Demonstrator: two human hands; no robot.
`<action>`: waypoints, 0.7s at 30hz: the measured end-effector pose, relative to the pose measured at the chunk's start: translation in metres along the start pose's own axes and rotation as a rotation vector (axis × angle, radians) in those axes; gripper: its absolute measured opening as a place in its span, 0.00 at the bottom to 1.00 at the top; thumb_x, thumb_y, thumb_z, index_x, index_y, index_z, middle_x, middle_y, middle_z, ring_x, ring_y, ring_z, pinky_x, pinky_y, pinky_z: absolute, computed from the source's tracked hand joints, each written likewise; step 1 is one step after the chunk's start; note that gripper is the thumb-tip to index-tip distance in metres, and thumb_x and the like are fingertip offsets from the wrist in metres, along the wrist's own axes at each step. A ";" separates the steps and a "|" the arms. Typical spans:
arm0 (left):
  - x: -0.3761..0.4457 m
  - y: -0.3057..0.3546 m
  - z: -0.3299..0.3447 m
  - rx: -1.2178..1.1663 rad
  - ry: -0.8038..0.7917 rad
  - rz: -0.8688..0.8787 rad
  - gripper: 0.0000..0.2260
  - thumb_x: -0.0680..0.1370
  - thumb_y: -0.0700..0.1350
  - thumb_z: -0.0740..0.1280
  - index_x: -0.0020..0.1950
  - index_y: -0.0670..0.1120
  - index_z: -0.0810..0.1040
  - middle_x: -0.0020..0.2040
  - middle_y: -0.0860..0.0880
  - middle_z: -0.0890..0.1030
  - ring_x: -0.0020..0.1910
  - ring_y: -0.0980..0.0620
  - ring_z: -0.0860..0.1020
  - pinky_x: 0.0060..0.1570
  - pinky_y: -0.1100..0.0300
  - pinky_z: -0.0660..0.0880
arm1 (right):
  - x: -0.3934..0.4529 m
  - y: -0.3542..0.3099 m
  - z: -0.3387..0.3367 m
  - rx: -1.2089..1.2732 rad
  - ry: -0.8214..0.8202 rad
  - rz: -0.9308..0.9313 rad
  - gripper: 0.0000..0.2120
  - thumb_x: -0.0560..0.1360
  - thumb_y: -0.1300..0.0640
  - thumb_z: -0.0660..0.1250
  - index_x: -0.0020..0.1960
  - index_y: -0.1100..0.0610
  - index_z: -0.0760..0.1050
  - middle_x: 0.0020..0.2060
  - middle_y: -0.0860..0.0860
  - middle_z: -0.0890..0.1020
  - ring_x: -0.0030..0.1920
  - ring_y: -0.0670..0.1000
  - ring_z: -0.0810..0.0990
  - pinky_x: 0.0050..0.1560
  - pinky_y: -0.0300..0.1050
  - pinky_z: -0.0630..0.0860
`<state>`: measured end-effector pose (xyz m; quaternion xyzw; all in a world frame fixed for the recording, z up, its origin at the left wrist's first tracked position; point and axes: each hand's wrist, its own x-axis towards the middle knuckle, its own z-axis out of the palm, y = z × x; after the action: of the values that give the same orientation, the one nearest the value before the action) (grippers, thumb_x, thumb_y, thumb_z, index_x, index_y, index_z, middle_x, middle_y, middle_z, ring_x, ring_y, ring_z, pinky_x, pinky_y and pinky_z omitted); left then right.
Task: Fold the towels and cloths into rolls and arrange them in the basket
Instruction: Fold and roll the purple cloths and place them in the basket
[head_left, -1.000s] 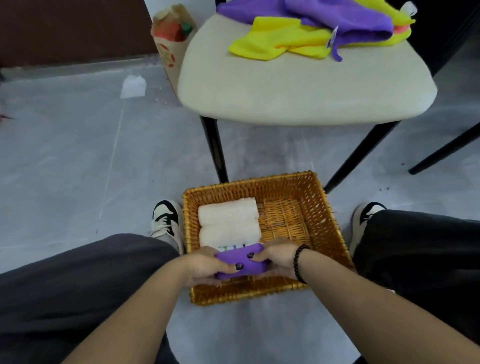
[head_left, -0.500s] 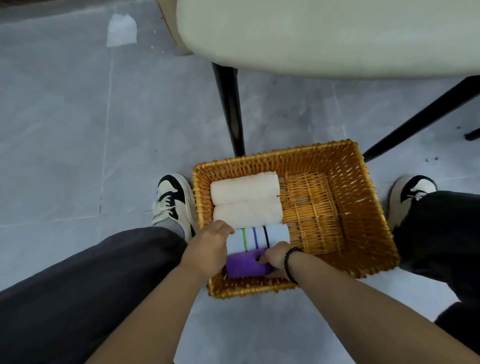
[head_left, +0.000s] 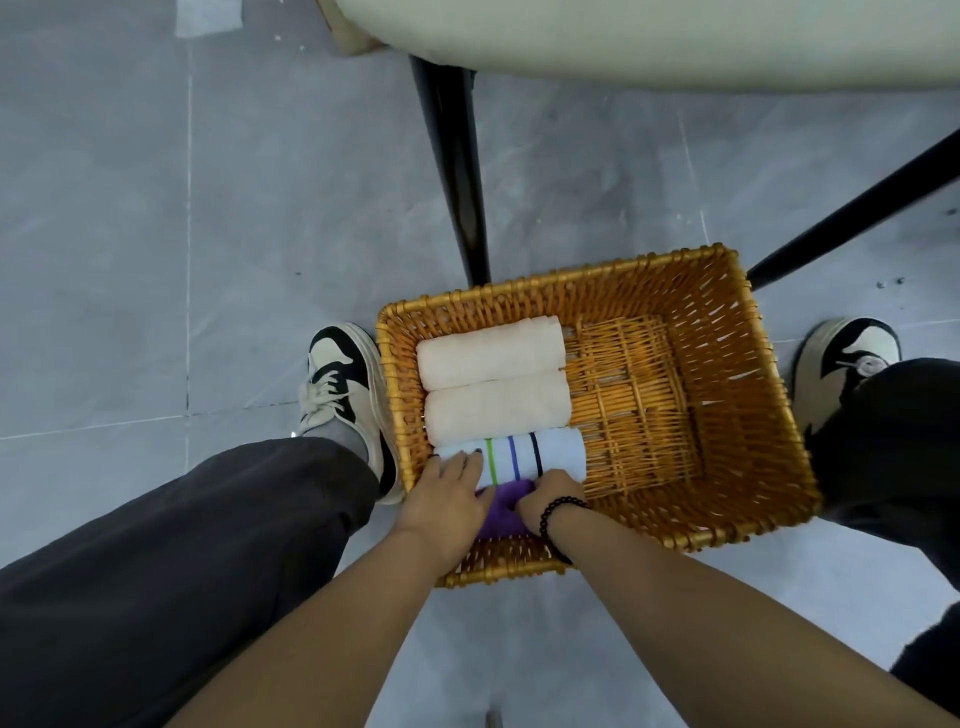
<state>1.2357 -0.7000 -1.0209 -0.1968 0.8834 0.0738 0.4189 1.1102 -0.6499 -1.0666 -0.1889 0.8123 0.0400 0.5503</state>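
Observation:
A woven wicker basket (head_left: 727, 291) stands on the grey floor between my feet. Along its left side lie two cream towel rolls (head_left: 491, 351) (head_left: 498, 410) and a white roll with green, blue and dark stripes (head_left: 550, 449). A purple cloth roll (head_left: 501, 506) sits in the near left corner, tight against the striped roll and mostly hidden by my hands. My left hand (head_left: 447, 493) lies flat over its left end, fingertips touching the striped roll. My right hand (head_left: 545, 499), with a black bead bracelet on the wrist, grips the purple roll's right end with curled fingers.
The basket's right half (head_left: 639, 405) shows bare weave. A chair with a cream seat (head_left: 675, 41) and black legs (head_left: 457, 171) stands just beyond the basket. My sneakers (head_left: 343, 384) (head_left: 841, 364) flank the basket. A scrap of white paper (head_left: 208, 15) lies at the far left.
Both hands lowered the purple roll into the basket's near left corner, against the striped roll. The view has tilted down, so the cloths on the chair are out of sight.

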 end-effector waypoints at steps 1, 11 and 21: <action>0.002 0.000 0.000 0.019 -0.026 -0.003 0.27 0.82 0.45 0.58 0.79 0.49 0.53 0.78 0.36 0.45 0.76 0.35 0.49 0.72 0.40 0.52 | 0.001 0.000 0.002 -0.016 0.013 -0.005 0.12 0.75 0.58 0.66 0.56 0.61 0.74 0.53 0.57 0.79 0.55 0.57 0.78 0.52 0.44 0.75; 0.017 0.004 0.004 0.048 -0.059 -0.013 0.17 0.82 0.45 0.59 0.71 0.47 0.68 0.78 0.38 0.40 0.75 0.33 0.47 0.70 0.35 0.53 | 0.009 0.004 -0.004 -0.219 -0.058 -0.061 0.18 0.72 0.46 0.71 0.53 0.60 0.76 0.43 0.54 0.77 0.46 0.53 0.76 0.43 0.43 0.73; 0.014 0.010 -0.002 -0.038 0.150 0.113 0.25 0.77 0.37 0.64 0.72 0.43 0.59 0.77 0.38 0.49 0.74 0.37 0.53 0.69 0.44 0.58 | 0.012 0.040 -0.060 0.134 0.277 -0.129 0.26 0.71 0.51 0.73 0.65 0.53 0.69 0.60 0.55 0.75 0.51 0.53 0.76 0.44 0.40 0.71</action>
<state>1.2226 -0.6949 -1.0307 -0.1595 0.9204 0.0989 0.3430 1.0400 -0.6328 -1.0600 -0.2071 0.8674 -0.0759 0.4460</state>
